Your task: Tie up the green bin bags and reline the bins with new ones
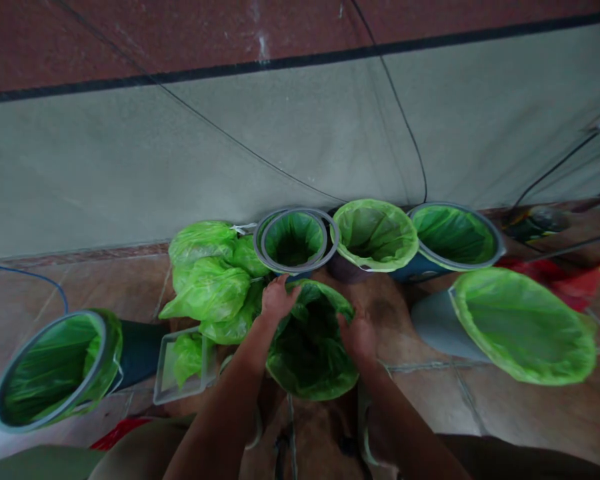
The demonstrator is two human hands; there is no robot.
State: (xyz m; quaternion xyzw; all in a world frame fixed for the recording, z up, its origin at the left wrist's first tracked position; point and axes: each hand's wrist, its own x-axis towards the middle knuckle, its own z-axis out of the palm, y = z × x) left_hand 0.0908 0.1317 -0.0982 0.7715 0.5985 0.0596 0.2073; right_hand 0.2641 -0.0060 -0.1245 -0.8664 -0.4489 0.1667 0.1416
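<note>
The green-lined bin [313,389] is on the tiled floor [430,393], directly in front of the person, with its liner covering the rim. The left hand [279,298] is at the far-left part of this rim, thumb spread away from the fingers. The right hand [359,333] is at the right part of the rim, fingers bent; whether it pinches the liner cannot be determined. Behind the bin, two grey rings [333,230], one inside the other, surround a green liner. A pile of green bags [207,287] lies to the left, and a clear tray [161,373] containing a crumpled green bag [187,358] is just beside it. Further lined bins are positioned outward: a dark-blue bin [140,347] at far left, a grey bin [443,323] at right.
</note>
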